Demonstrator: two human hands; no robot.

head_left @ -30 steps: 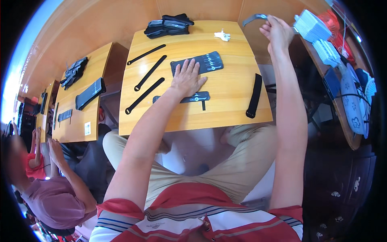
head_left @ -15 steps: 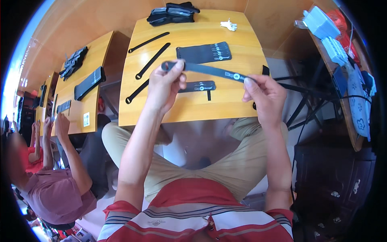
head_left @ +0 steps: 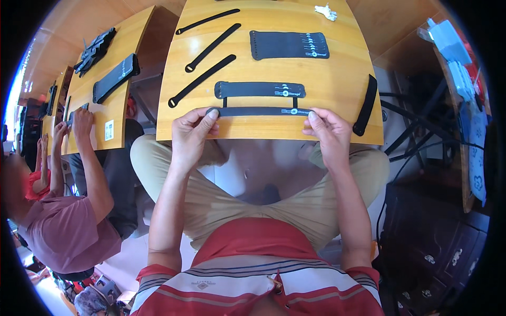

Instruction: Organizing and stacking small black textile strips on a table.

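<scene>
A dark grey strap (head_left: 253,111) with pale print at its right end is stretched level between my two hands, low over the table's near edge. My left hand (head_left: 192,134) pinches its left end between thumb and fingers. At the printed end, my right hand (head_left: 329,134) grips it the same way. Just beyond lies a short row of overlapping grey straps (head_left: 253,89), with two thin black strips (head_left: 296,102) sticking out toward me. Farther off is a wider panel of overlapped straps (head_left: 287,46). Three black looped straps (head_left: 203,80) lie slanted on the left.
Another black strap (head_left: 367,105) lies along the right edge of the wooden table (head_left: 327,73). A crumpled white scrap (head_left: 326,12) is at the back. On the left, a co-worker (head_left: 74,226) sits at another table (head_left: 113,100) holding strap bundles. A side shelf with blue-white packs (head_left: 450,42) stands right.
Both hands have lowered the strap from a raised, tilted position to level beside the short row. The view has tipped down, so the back bundle has nearly left the picture.
</scene>
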